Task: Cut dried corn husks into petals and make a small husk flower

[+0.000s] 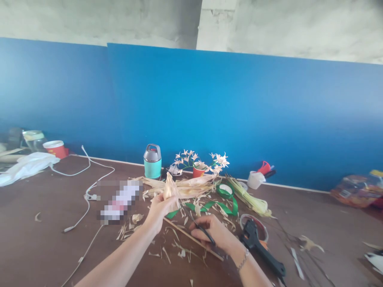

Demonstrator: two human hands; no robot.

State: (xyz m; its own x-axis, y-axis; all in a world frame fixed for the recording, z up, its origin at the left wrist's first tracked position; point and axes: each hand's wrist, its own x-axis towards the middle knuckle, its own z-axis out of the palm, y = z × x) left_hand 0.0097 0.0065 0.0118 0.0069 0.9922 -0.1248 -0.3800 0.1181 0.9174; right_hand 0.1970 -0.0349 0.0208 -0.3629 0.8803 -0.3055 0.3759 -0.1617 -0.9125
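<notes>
My left hand (163, 207) pinches a folded piece of dried corn husk (170, 187), held upright above the table. My right hand (214, 231) is closed around a slim dark-handled tool that looks like scissors (206, 233); its tips point toward the husk, and whether they touch it is unclear. Beneath both hands, a thin wooden stick (194, 240) lies slantwise among husk scraps (179, 251). Behind them is a pile of long husks (194, 186). Green ribbon (231, 205) curls beside the pile.
A black glue gun (263, 251) rests by a tape roll (254, 220) at right. Farther back stand a teal flask (153, 167), a red cup (198, 171) with pale flowers (221, 160), and a white cup (255, 180). A white cable (86, 195) runs along the left.
</notes>
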